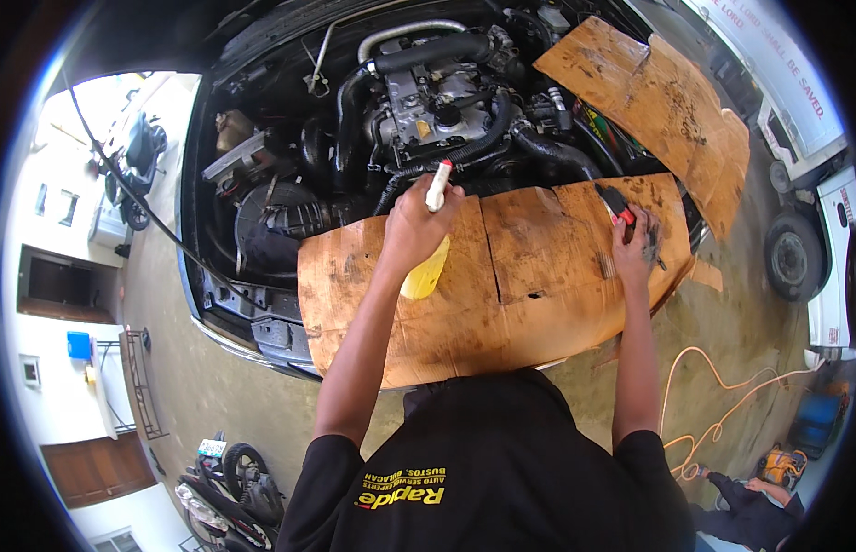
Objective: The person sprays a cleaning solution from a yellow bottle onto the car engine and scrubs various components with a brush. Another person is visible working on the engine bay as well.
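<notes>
My left hand (411,228) is wrapped round the neck of a spray bottle (427,273). The bottle has a white head with a red tip, which points toward the engine (442,101), and its yellow lower part shows below my fingers. Over the right part of a stained cardboard sheet (547,317), my right hand (636,247) is closed on a black-and-red tool (614,202). The tool's flat dark end points away to the far left; its exact kind is not clear. The cardboard lies across the front of the open engine bay.
Another stained cardboard piece (649,101) covers the bay's right side. A black air filter housing (267,216) sits at the left. Beyond the car stand a motorcycle (230,497) and a white truck (837,248). An orange hose (695,414) coils on the floor near a person (750,511) at lower right.
</notes>
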Demonstrator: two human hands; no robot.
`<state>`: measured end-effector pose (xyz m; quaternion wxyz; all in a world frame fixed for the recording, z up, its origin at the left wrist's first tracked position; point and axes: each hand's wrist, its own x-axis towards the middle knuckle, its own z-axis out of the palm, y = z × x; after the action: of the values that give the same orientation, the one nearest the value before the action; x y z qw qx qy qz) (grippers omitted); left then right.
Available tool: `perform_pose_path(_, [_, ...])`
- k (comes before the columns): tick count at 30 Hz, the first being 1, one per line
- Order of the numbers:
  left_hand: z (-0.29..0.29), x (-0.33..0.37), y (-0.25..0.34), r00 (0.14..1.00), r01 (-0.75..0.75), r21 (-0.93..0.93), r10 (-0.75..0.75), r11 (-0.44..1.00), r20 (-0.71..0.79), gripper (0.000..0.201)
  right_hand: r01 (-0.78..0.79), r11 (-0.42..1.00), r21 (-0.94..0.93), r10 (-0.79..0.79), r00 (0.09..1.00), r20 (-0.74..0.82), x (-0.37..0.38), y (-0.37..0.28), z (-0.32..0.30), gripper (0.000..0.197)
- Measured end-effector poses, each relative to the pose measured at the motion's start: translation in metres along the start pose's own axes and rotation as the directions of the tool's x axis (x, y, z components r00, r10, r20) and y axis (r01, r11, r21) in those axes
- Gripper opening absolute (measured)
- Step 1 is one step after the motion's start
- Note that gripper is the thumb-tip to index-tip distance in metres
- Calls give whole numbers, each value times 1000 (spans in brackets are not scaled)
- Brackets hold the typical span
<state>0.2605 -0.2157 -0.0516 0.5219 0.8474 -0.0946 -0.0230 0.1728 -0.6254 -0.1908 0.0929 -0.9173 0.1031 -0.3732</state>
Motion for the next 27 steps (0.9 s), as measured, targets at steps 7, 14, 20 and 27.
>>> perform_pose_path(7, [12,1,25,998,57,-7,-57,998,-6,38,-61,998,10,61,996,73,0,1,-3,36])
perform_pose_path(14, [19,0,12,999,19,116,-24,993,35,39,-23,999,-31,23,1000,6,-1,-2,-1,37])
perform_pose_path(20, [13,-11,25,997,60,183,-52,981,-49,41,-19,1000,-12,19,1000,-24,0,-3,-2,33])
perform_pose_path(27, [15,-14,26,993,111,217,-99,970,-62,44,10,999,-31,-12,998,-58,0,1,1,34])
